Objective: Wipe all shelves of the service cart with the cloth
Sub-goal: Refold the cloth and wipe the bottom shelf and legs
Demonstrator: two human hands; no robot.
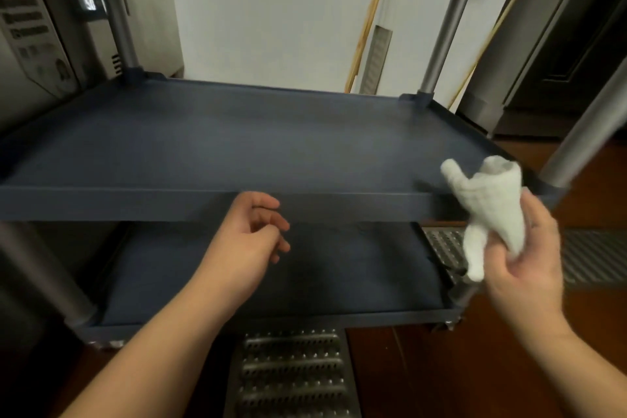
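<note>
The right hand [522, 258] grips the white cloth [481, 210] near the middle shelf [237, 142] corner; the left hand [251, 237] hangs loosely curled, holding nothing.

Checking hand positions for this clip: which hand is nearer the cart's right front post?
Right. The right hand, gripping the cloth, is just below-left of the post; the left hand is far left, by the middle shelf's front edge.
</note>
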